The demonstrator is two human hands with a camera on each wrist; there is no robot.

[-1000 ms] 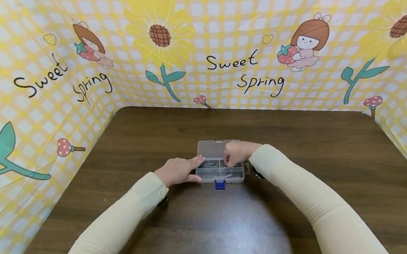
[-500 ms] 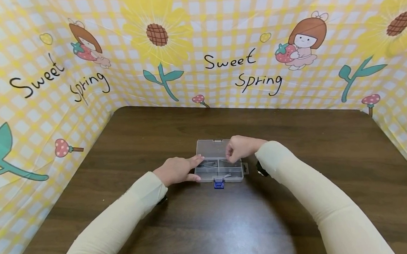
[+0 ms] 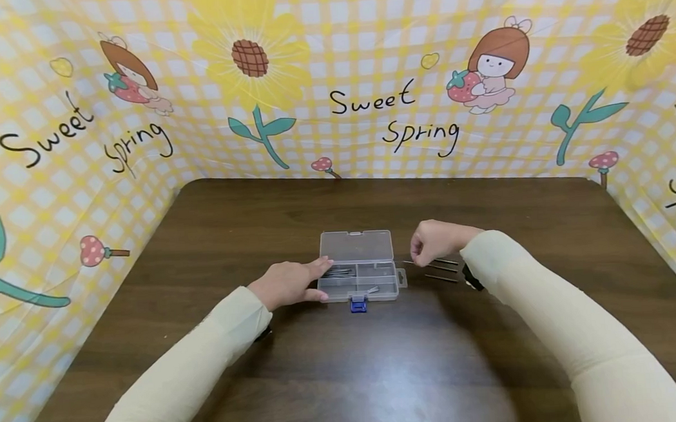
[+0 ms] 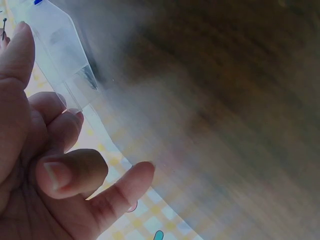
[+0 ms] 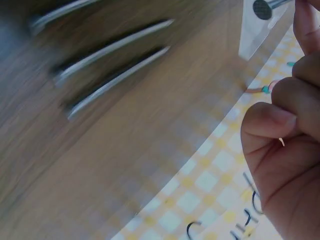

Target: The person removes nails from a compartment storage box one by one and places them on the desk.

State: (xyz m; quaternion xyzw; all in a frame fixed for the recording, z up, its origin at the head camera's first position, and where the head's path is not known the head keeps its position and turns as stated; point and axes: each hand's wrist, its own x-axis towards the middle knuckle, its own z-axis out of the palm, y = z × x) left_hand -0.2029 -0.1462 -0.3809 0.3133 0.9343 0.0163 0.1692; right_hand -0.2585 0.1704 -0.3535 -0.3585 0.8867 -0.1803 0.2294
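Observation:
A clear plastic compartment box (image 3: 379,279) lies on the table with its lid folded back. My left hand (image 3: 287,284) holds the box at its left side, thumb by the front corner and fingers by the back. Dark nails (image 3: 338,273) fill part of the back left compartment, and a few small, thin ones (image 3: 373,290) lie front right. Right of the box, my right hand (image 3: 433,241) pinches a nail (image 5: 262,9), its flat head showing in the right wrist view. Three loose nails (image 3: 442,277) lie on the table beneath and beside that hand.
A blue latch (image 3: 358,305) hangs at the box's front edge, and a clear hanging tab (image 3: 401,278) sticks out on the right. The dark wooden table (image 3: 302,381) is bordered behind and at the sides by yellow checked cloth (image 3: 352,55).
My right hand has lifted out of the back right compartment and moved right, over the table, carrying a nail. The loose nails have come into view. My left hand stays at the box.

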